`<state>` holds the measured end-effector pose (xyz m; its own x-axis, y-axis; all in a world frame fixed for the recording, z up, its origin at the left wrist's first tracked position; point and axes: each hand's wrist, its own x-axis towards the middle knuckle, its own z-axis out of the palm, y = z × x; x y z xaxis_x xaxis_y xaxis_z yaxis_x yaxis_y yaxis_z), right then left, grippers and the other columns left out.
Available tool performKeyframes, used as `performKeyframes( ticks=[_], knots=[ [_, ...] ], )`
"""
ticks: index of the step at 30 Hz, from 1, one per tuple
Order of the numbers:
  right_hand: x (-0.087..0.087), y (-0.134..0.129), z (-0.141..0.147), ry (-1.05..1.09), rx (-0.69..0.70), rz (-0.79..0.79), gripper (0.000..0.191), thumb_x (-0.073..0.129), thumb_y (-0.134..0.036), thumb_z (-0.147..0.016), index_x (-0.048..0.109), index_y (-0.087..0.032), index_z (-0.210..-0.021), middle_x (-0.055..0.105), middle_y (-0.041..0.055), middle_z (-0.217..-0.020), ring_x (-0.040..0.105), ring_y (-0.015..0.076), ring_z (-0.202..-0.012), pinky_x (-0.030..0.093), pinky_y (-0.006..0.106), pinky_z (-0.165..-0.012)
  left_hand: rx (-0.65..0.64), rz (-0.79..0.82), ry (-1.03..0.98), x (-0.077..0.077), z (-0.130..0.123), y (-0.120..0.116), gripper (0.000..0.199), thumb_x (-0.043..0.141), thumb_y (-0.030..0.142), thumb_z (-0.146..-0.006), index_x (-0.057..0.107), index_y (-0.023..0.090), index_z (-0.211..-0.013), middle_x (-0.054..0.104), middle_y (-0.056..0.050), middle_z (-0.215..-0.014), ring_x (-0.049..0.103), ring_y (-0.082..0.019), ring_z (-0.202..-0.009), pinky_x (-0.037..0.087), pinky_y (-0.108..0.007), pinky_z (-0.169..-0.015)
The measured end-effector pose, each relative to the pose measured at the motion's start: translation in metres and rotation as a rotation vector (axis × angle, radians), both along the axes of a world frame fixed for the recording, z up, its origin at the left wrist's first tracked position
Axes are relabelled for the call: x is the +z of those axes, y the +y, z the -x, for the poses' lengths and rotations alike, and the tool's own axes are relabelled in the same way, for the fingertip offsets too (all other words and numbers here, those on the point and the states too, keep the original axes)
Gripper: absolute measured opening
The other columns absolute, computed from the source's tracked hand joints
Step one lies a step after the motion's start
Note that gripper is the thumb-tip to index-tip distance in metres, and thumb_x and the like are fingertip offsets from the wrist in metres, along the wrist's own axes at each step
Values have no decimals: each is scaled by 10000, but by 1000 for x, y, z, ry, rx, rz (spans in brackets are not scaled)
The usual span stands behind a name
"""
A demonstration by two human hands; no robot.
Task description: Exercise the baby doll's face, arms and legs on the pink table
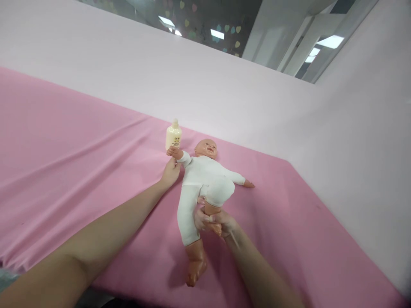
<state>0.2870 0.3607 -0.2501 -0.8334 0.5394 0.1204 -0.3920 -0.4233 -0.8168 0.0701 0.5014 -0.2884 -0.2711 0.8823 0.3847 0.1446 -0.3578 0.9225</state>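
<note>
A baby doll (204, 171) with a white cloth body lies face up on the pink sheet (128, 158), its head toward the wall. My right hand (215, 220) is wrapped round the ankle of the doll's bent leg, on the right side. The other leg lies stretched out toward me. My left hand (171, 172) is closed at the doll's raised arm on the left, just below its hand; the fingers are partly hidden. Behind that arm stands a pale yellow bottle (174, 136) with dark print on its front.
A white wall (192, 94) rises behind the pink sheet, and another stands on the right. Above the back wall is a window (205, 25) with reflected lights and heart shapes. Folds run across the sheet on the left.
</note>
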Motion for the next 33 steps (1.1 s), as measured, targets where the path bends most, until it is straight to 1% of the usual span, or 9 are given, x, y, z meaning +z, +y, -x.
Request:
performKeyframes(
  ticks=[2, 6, 9, 14, 17, 21, 24, 28, 33],
  knots=[
    [1, 0, 0, 3, 7, 16, 470, 752, -275, -753, 338, -237, -973, 443, -82, -656, 400, 68, -521, 310, 206, -569, -2, -4, 7, 0, 0, 0, 347, 506, 247, -825, 608, 136, -1137, 704, -152, -1192, 640, -294, -1151, 497, -468, -1053],
    [1, -1, 0, -18, -15, 50, 531, 790, -308, -715, 329, -237, -969, 454, -91, -642, 386, 64, -494, 285, 207, -547, 5, 0, 22, 0, -1, -1, 352, 497, 241, -822, 609, 137, -1140, 706, -151, -1189, 645, -296, -1140, 494, -480, -1056],
    [1, -1, -1, -32, -18, 38, 543, 798, -341, -711, 335, -237, -974, 484, -89, -644, 383, 63, -481, 275, 213, -536, 4, -6, 31, 0, 0, 0, 355, 489, 234, -818, 613, 137, -1137, 705, -153, -1190, 647, -296, -1138, 497, -480, -1054],
    [-2, 1, -3, -25, 5, 10, 500, 764, -334, -738, 356, -231, -1008, 520, -82, -653, 401, 68, -500, 309, 215, -545, -1, -11, 32, 0, 0, 0, 386, 506, 249, -826, 612, 142, -1182, 707, -146, -1201, 643, -299, -1153, 494, -480, -1057],
    [-4, 1, -4, -30, 10, 1, 457, 765, -332, -732, 396, -210, -972, 516, -73, -632, 407, 67, -519, 334, 216, -557, -9, -14, 27, -1, -1, 0, 419, 508, 243, -829, 604, 136, -1223, 691, -155, -1248, 632, -304, -1190, 478, -476, -1078],
    [-6, 0, -6, -64, 17, -32, 391, 760, -313, -731, 445, -190, -927, 563, -31, -669, 471, 88, -577, 354, 220, -570, -25, 4, 27, -3, -1, 1, 391, 510, 243, -836, 612, 142, -1200, 700, -150, -1224, 631, -297, -1185, 477, -473, -1076],
    [-7, -2, -6, -86, 33, -82, 371, 769, -291, -706, 477, -179, -903, 602, 0, -713, 534, 108, -642, 384, 230, -612, -26, -1, 27, -5, 0, 2, 390, 499, 229, -845, 603, 150, -1213, 696, -145, -1237, 625, -286, -1197, 483, -458, -1070],
    [-8, -4, -5, -123, 71, -101, 383, 795, -308, -695, 482, -177, -874, 584, -17, -688, 523, 91, -636, 390, 234, -660, -16, -9, 24, -6, 2, 2, 425, 473, 211, -853, 582, 126, -1255, 677, -166, -1267, 632, -287, -1188, 482, -465, -1068],
    [-8, -6, -5, -116, 195, -70, 421, 810, -351, -725, 449, -186, -865, 570, -26, -655, 477, 81, -590, 334, 232, -603, -20, -7, 27, -4, 0, 1, 405, 474, 252, -881, 583, 134, -1253, 678, -152, -1241, 644, -277, -1158, 487, -460, -1059]
  ],
)
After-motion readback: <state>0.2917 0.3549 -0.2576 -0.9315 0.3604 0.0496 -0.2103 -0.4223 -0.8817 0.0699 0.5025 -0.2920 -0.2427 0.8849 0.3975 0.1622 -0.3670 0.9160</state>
